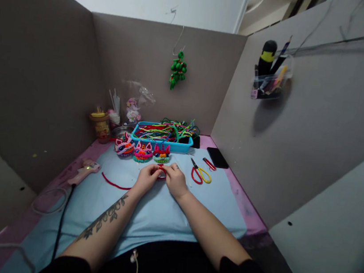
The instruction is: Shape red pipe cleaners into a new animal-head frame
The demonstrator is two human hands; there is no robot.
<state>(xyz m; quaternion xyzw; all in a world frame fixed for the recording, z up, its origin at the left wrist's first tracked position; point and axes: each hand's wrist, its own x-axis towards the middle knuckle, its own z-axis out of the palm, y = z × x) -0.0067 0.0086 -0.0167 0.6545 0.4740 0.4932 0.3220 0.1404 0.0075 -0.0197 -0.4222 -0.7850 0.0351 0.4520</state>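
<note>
My left hand (147,177) and my right hand (176,180) meet over the middle of the light blue cloth. Both pinch a red pipe cleaner (162,175), bent into a loop between the fingertips. Another red fuzzy length (115,185) lies to the left and runs under my left wrist; whether it joins the loop is hidden. Just beyond my hands stand three colourful fuzzy animal heads with pointed ears: a pink and purple one (124,146), a pink and teal one (142,152), and a red and green one (161,153).
A blue basket (160,145) of colourful pipe cleaners stands at the back. Scissors (201,174), a red cutter (209,164) and a black phone (217,158) lie right. A pink glue gun (85,171) with its cord lies left. Grey partitions (163,76) surround the table.
</note>
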